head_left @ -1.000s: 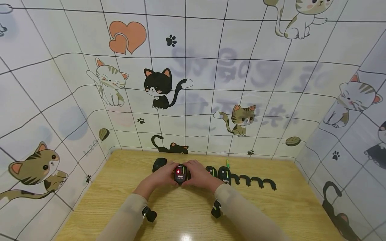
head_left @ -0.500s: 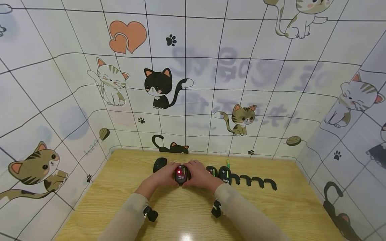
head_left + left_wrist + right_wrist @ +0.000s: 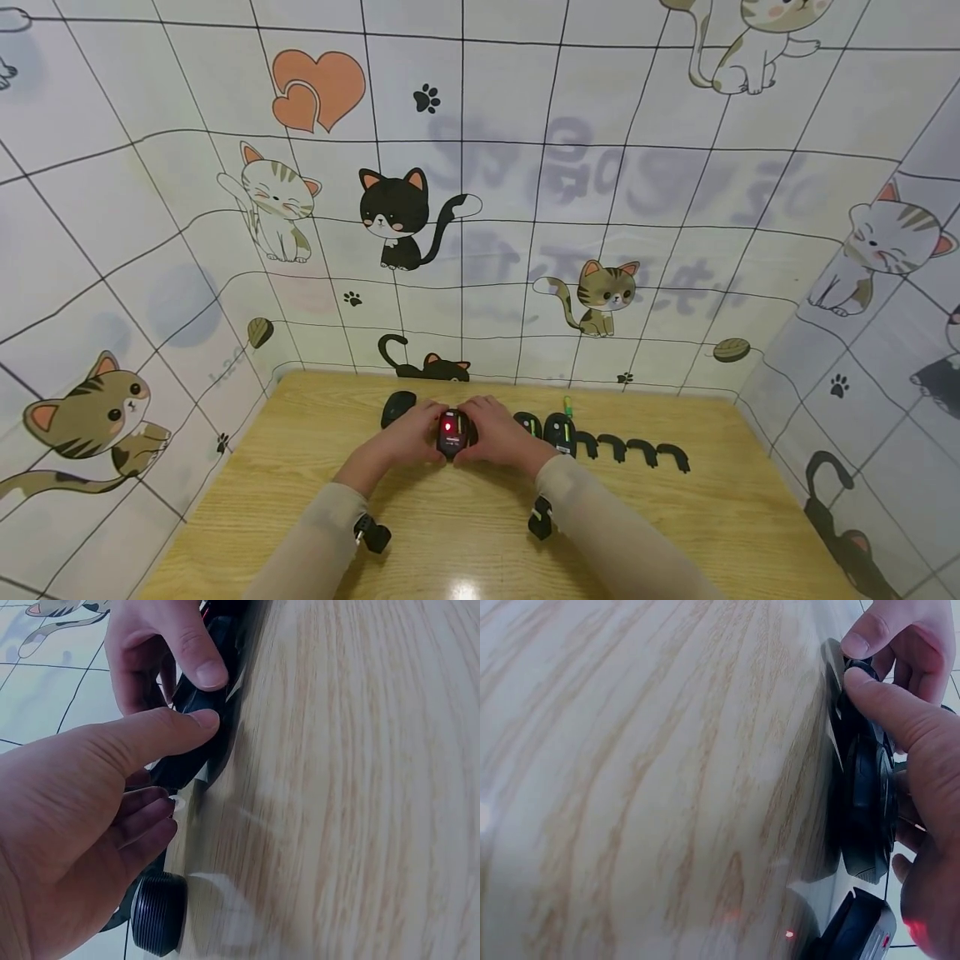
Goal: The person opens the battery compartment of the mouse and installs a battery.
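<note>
A black computer mouse (image 3: 452, 435) lies underside up near the back of the table, its red sensor light on and a yellow-green battery visible in it. My left hand (image 3: 408, 439) holds its left side and my right hand (image 3: 497, 433) its right side. In the left wrist view both thumbs press its near end, left thumb (image 3: 169, 735) beside right thumb (image 3: 196, 656). Another black mouse (image 3: 866, 806) sits under my right palm in the right wrist view. The fingers behind the held mouse are mostly hidden.
Left of my hands stands a dark rounded mouse (image 3: 397, 408). Two upturned mice (image 3: 558, 433) with batteries are at the right, a green-yellow battery (image 3: 567, 407) behind them. Several curved black covers (image 3: 641, 452) line up further right. A cat-print sheet (image 3: 495, 250) walls the table.
</note>
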`<state>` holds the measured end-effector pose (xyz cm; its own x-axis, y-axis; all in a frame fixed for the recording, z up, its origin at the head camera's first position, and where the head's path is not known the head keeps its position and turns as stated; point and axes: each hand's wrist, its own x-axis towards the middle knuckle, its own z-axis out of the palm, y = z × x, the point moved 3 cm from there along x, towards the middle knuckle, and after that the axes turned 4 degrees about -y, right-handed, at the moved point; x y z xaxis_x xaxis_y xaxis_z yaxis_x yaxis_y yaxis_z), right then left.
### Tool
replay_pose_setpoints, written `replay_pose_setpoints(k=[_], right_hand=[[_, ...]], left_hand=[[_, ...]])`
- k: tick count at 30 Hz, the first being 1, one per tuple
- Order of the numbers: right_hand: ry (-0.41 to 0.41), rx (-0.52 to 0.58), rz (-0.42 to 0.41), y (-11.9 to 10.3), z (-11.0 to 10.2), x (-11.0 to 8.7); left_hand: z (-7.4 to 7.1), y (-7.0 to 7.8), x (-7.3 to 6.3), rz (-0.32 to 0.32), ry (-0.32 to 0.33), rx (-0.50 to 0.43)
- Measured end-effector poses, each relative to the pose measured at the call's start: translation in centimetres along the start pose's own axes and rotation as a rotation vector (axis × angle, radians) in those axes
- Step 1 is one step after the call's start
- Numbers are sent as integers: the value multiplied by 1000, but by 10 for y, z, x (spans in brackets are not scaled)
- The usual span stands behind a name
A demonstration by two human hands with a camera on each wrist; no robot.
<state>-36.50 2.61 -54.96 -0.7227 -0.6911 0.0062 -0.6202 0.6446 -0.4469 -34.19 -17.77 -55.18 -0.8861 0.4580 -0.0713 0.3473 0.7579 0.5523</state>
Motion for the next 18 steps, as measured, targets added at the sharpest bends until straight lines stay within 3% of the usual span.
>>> replay_pose_setpoints(k=[4,11,14,18], right_hand=[[26,33,-10,-2,-4,0],[90,97,-30,-10,-4,11],[96,142,-19,-14,0,19],[78,198,24,-21,3,31]], left_hand=[[-4,-4,-3,-5,29,5],[-24,-16,-18,80,200,-26],[-32,-27,-23,61,243,-21],[-42,-45,-27,15,255,-22]])
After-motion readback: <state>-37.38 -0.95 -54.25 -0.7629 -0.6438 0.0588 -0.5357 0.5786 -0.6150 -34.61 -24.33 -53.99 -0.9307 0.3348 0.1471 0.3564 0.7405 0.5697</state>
